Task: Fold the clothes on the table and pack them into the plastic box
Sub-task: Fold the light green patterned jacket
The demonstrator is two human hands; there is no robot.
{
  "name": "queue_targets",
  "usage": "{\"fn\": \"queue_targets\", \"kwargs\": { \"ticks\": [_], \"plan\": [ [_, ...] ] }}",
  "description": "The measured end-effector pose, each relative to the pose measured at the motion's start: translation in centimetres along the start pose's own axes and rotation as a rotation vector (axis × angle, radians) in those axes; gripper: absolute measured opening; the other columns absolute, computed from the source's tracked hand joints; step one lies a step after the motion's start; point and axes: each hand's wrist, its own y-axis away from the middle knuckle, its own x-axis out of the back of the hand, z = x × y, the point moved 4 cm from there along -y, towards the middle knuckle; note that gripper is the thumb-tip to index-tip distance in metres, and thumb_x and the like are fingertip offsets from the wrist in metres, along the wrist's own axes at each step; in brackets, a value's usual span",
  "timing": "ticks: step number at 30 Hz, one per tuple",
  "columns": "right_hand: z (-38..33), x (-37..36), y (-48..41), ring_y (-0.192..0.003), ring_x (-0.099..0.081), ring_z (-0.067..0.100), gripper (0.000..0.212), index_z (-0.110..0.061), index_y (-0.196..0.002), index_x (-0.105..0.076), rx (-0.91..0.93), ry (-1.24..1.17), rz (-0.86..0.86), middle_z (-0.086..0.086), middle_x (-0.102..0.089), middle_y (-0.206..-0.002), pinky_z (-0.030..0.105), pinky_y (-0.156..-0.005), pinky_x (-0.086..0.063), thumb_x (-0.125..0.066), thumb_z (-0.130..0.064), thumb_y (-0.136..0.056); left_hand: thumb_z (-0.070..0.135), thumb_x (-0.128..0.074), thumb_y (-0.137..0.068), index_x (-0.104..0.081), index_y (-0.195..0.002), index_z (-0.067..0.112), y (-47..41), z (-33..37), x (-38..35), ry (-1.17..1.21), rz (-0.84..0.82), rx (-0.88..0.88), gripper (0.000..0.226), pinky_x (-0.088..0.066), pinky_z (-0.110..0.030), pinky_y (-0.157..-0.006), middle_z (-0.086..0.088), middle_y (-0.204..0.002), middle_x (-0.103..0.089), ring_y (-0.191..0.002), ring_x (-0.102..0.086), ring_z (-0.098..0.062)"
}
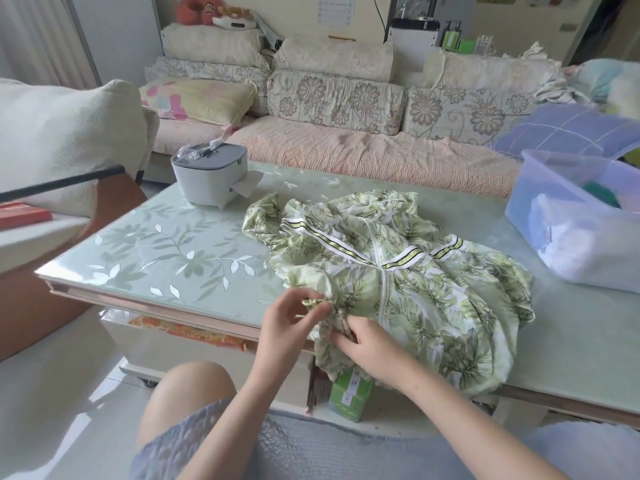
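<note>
— What's the jacket [398, 271] made of?
— Thin, crinkled cloth, faintly shiny.
— And the bench [156, 244]?
— Glossy, smooth, glass-like top. The box [526, 202] is smooth translucent plastic; the sofa cover [346, 150] is matt, puckered cloth.

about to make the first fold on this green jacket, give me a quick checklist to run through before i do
1. Zip closed, front up: ok. The jacket lies front up and the zip looks shut.
2. Spread flat: not ok. The sleeves and hem are bunched and wrinkled.
3. Wholly on the table: not ok. The hem hangs over the near edge.
4. Grip on the hem: ok. The left hand pinches it and the right hand holds it beside that.
5. Plastic box open and close by: ok. It stands on the table to the right.
6. Room in the box: cannot tell. It holds clothes.
</note>
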Motion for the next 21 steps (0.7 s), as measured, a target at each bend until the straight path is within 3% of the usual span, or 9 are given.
{"fn": "queue_targets", "kwargs": {
  "ticks": [4, 6, 8, 11, 13, 14, 16, 18, 21],
  "plan": [
    [1.6, 1.4, 0.3, -0.045, -0.049, 0.003, 0.021, -0.022, -0.113, -0.065, 0.024, 0.149, 0.118, -0.003, -0.066, -0.075, 0.017, -0.046, -0.041, -0.056, -0.027, -0.095, 0.016, -0.077, -0.076, -0.068, -0.085, 0.017, -0.3, -0.3, 2.2, -0.096, 0.055, -0.031, 0.012, -0.033, -0.014, -0.052, 0.008, -0.055, -0.055, -0.051, -0.045, -0.004],
    [2.3, 2.3, 0.6, -0.049, -0.056, 0.009, 0.024, -0.028, -0.113, -0.067, 0.033, 0.099, 0.187, -0.007, -0.069, -0.075, 0.024, -0.051, -0.05, -0.058, -0.034, -0.092, 0.006, -0.077, -0.075, -0.07, -0.082, 0.023, -0.2, -0.3, 3.0, -0.161, 0.014, -0.05, 0.02, -0.04, -0.014, -0.057, 0.009, -0.065, -0.063, -0.056, -0.053, -0.006],
    [2.5, 3.0, 1.0, -0.042, -0.048, 0.007, 0.019, -0.032, -0.109, -0.067, 0.054, 0.102, 0.25, -0.008, -0.065, -0.063, 0.018, -0.043, -0.04, -0.059, -0.028, -0.092, -0.009, -0.071, -0.073, -0.072, -0.083, 0.031, 0.0, -0.4, 3.9, -0.284, -0.027, -0.092, 0.041, -0.049, -0.019, -0.065, 0.009, -0.081, -0.067, -0.067, -0.062, -0.01],
    [2.1, 3.6, 1.7, -0.04, -0.044, 0.007, 0.026, -0.04, -0.109, -0.061, 0.116, 0.143, 0.307, -0.015, -0.061, -0.061, 0.015, -0.039, -0.03, -0.058, -0.02, -0.093, -0.011, -0.064, -0.073, -0.075, -0.088, 0.03, 0.3, 0.3, 4.9, -0.524, -0.03, -0.119, 0.045, -0.039, -0.012, -0.059, 0.008, -0.075, -0.054, -0.06, -0.048, -0.009],
    [1.9, 2.7, 1.8, -0.059, -0.059, 0.003, 0.027, -0.04, -0.113, -0.063, 0.161, 0.222, 0.212, -0.02, -0.066, -0.101, 0.014, -0.057, -0.05, -0.056, -0.023, -0.093, -0.006, -0.061, -0.077, -0.074, -0.086, 0.03, 0.5, 0.3, 5.4, -0.69, -0.015, -0.054, 0.04, -0.036, -0.014, -0.057, 0.006, -0.078, -0.051, -0.058, -0.045, -0.012],
    [2.1, 1.8, 1.6, -0.089, -0.065, 0.007, 0.029, -0.041, -0.118, -0.061, 0.16, 0.32, 0.118, -0.019, -0.061, -0.119, 0.024, -0.084, -0.055, -0.054, -0.027, -0.094, -0.002, -0.058, -0.079, -0.073, -0.085, 0.033, 0.7, 0.0, 5.5, -0.789, -0.053, 0.027, 0.038, -0.037, -0.014, -0.058, 0.006, -0.082, -0.053, -0.055, -0.045, -0.01],
    [2.9, 0.1, 1.5, -0.134, -0.034, 0.009, 0.034, -0.042, -0.127, -0.054, 0.104, 0.519, -0.133, -0.019, -0.044, -0.141, 0.04, -0.116, -0.02, -0.051, -0.042, -0.094, 0.004, -0.05, -0.084, -0.072, -0.092, 0.032, 1.0, -1.2, 5.7, -1.017, -0.246, 0.223, 0.037, -0.045, -0.023, -0.069, 0.003, -0.094, -0.062, -0.061, -0.05, -0.007],
    [3.4, -0.5, 1.9, -0.14, -0.016, 0.003, 0.044, -0.037, -0.129, -0.054, 0.051, 0.53, -0.312, -0.02, -0.035, -0.148, 0.039, -0.116, -0.007, -0.049, -0.056, -0.09, 0.009, -0.047, -0.088, -0.072, -0.1, 0.027, 1.2, -2.0, 6.0, -1.116, -0.44, 0.351, 0.032, -0.046, -0.025, -0.081, 0.001, -0.107, -0.065, -0.083, -0.059, -0.013],
    [3.6, 0.3, 1.8, -0.119, -0.042, -0.009, 0.04, -0.032, -0.127, -0.057, 0.027, 0.36, -0.238, -0.02, -0.04, -0.144, 0.034, -0.113, -0.028, -0.045, -0.051, -0.093, 0.015, -0.048, -0.091, -0.071, -0.106, 0.019, 0.8, -1.9, 5.9, -1.17, -0.56, 0.411, 0.028, -0.048, -0.027, -0.089, 0.0, -0.111, -0.066, -0.101, -0.061, -0.016]
  ]
}}
